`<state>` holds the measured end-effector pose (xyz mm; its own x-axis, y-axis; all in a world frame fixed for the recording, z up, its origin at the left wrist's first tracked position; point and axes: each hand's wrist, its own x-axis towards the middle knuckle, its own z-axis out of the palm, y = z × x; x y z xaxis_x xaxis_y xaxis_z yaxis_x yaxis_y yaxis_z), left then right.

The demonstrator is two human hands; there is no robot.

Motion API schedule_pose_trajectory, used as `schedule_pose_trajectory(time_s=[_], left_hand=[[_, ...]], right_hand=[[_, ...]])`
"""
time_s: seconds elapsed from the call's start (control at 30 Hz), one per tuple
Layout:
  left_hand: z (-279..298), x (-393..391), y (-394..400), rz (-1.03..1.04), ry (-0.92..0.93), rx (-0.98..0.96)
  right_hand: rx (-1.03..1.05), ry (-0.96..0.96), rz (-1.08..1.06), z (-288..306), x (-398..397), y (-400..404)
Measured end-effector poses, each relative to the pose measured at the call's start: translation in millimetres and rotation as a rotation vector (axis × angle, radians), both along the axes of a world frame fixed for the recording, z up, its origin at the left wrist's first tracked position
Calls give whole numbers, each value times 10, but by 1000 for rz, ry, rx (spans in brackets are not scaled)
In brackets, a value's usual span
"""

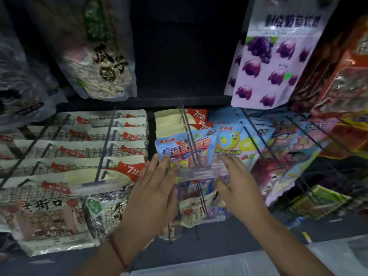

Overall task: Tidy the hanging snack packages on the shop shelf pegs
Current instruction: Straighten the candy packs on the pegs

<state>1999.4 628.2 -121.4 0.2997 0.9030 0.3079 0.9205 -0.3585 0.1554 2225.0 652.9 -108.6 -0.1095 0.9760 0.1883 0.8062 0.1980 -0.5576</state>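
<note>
A blue candy package [184, 148] hangs at the front of a metal peg [191, 136] in the middle of the rack, above the peg's clear price-tag holder [196, 173]. My left hand [153, 188] lies flat against the package's left edge, fingers together and extended. My right hand [237, 180] is at its right edge, thumb under the tag holder and fingers spread over a second blue package [233, 142]. Neither hand clearly closes around a package. More packages hang behind on the same peg.
Rows of cream and red snack bags [83, 154] fill the pegs to the left. A purple grape-print bag [272, 62] and a sunflower-seed bag [95, 56] hang from the row above. Colourful packs [294, 148] crowd the right pegs.
</note>
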Motion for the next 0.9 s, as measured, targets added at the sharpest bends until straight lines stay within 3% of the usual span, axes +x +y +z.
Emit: schedule_pose_trajectory(time_s=[0.33,0.53,0.9], left_hand=[[359,216,670,204,35,-47],[356,233,761,251,91,-38],[199,39,461,-86,78,299]], right_hand=[[126,-80,171,197,13,780],[201,-146,99,172,-60,957],[98,57,189,84,40,492]])
